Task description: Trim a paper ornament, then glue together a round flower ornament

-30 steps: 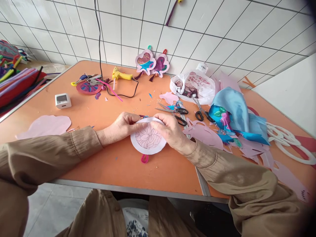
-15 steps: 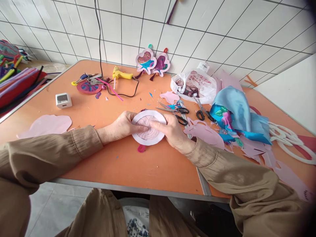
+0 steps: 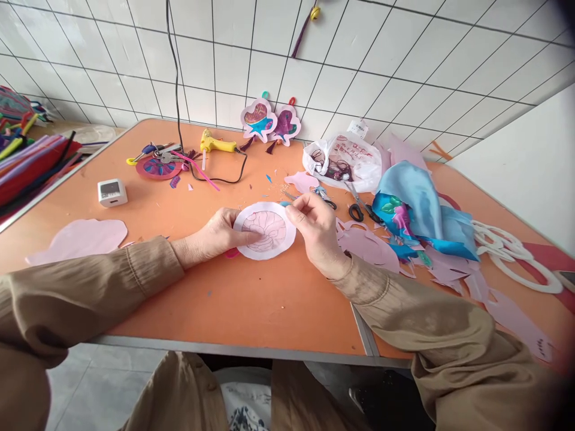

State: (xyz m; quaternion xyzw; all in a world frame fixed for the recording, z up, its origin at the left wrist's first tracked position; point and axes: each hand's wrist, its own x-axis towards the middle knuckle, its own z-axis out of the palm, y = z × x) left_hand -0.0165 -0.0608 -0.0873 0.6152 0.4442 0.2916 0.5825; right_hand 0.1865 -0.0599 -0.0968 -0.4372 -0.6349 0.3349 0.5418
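Note:
A round pale-pink disc (image 3: 265,230) with a purple line drawing in its middle lies on the orange table (image 3: 215,293). My left hand (image 3: 214,235) grips the disc's left edge, thumb lying across its face. My right hand (image 3: 315,230) pinches the disc's upper right edge between thumb and fingertips. A bit of pink loop (image 3: 232,254) peeks out under the disc's lower left. Both sleeves are tan.
Scissors (image 3: 359,206) lie just right of my right hand, beside blue cloth (image 3: 420,206), pink cut-outs (image 3: 371,245) and a plastic bag (image 3: 344,158). A yellow glue gun (image 3: 215,143) with its cord, a white cube (image 3: 112,192) and a pink sheet (image 3: 78,239) sit left.
The disc has been turned between both hands and shifted slightly up; its pink loop swung from the bottom to the lower left. My right hand moved from lying on the disc to pinching its edge.

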